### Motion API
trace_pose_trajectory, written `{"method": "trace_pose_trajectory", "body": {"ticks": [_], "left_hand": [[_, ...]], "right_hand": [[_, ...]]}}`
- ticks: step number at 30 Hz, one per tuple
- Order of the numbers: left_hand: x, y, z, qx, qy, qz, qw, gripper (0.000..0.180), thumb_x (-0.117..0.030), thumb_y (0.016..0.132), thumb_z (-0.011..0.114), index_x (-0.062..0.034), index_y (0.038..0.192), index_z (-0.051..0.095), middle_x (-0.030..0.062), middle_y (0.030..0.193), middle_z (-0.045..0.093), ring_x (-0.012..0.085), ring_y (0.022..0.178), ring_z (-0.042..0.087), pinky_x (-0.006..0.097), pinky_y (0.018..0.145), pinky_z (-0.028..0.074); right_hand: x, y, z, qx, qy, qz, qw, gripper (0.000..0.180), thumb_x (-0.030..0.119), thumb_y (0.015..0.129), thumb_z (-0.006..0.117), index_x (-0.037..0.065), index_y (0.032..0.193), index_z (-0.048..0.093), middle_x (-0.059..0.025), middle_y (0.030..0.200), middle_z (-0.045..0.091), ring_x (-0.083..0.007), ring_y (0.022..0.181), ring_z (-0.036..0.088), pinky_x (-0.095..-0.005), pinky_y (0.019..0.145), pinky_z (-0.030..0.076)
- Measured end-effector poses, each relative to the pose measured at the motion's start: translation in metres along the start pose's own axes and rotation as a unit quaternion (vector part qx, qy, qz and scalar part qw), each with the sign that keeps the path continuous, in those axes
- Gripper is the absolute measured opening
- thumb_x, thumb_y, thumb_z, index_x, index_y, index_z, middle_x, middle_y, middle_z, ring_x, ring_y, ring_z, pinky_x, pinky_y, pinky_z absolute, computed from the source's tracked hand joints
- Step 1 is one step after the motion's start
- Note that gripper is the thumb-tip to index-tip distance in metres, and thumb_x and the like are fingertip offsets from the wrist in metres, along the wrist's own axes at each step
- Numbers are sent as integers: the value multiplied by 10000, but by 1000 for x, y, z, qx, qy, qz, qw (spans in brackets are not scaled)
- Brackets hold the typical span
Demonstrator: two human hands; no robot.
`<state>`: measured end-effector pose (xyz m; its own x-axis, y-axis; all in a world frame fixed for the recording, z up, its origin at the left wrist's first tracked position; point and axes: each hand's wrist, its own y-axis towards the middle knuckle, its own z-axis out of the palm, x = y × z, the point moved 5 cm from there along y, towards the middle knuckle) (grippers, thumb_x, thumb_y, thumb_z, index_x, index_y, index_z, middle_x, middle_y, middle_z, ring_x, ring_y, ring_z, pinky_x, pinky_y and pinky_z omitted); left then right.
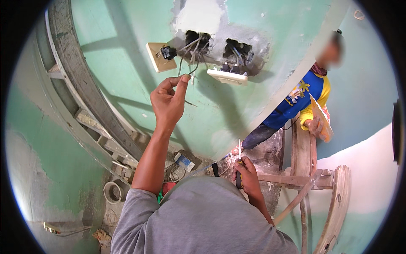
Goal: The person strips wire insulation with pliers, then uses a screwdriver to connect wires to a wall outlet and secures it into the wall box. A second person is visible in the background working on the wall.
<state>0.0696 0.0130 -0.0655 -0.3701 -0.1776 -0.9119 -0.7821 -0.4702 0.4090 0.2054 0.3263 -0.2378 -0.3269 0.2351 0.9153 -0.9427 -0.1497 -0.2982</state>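
My left hand [170, 98] is raised to the green wall, its thumb and finger pinched on a thin dark electrical wire [196, 67] that comes out of the left wall opening [198, 40]. Beside that hand, a beige outlet plate [161, 57] with a black socket hangs by its wires. A second, white plate [227, 77] with black modules hangs tilted below the right wall opening [238, 50]. Low at my right side, my right hand [248, 173] is closed around a screwdriver [240, 149] with a dark and yellow handle, its shaft pointing up.
A wooden ladder [91, 120] curves along the left. At the right stands a person in a blue and yellow top [308, 91], holding a flat board [321, 120], near a wooden frame [296, 181]. A bucket [113, 192] and a blue-white box [184, 161] lie on the floor.
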Motion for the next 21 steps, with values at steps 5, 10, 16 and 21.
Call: {"method": "trace_pose_trajectory", "body": {"ticks": [5, 10, 16, 21], "left_hand": [[-8, 1, -8, 19, 42, 24, 999, 304, -337, 1034, 734, -39, 1055, 792, -21, 816, 740, 7, 627, 475, 219, 569, 401], [27, 1, -29, -29, -32, -40, 998, 395, -411, 1058, 673, -54, 1217, 723, 70, 1069, 749, 118, 944, 652, 294, 788, 546], [33, -9, -2, 99, -229, -176, 952, 448, -337, 1092, 634, -7, 1394, 617, 32, 1018, 696, 123, 873, 664, 310, 818, 592], [34, -9, -7, 129, -243, -171, 946, 397, -287, 1089, 644, -40, 1399, 649, -18, 886, 658, 70, 798, 638, 273, 744, 581]], "right_hand": [[-1, 3, -7, 6, -16, -4, 1000, 123, 138, 1041, 633, 56, 1115, 579, -26, 837, 583, -121, 663, 581, -279, 616, 494], [0, 3, -7, 13, -37, 0, 999, 121, 138, 1038, 639, 57, 1104, 576, -20, 827, 579, -116, 654, 575, -275, 611, 485], [4, 4, -3, 36, -59, -14, 997, 130, 134, 1036, 644, 52, 1112, 578, -24, 802, 582, -110, 647, 577, -272, 609, 482], [3, -1, 3, 35, -88, -11, 995, 146, 129, 1042, 637, 40, 1140, 575, -25, 781, 587, -104, 640, 578, -260, 609, 474]]}}
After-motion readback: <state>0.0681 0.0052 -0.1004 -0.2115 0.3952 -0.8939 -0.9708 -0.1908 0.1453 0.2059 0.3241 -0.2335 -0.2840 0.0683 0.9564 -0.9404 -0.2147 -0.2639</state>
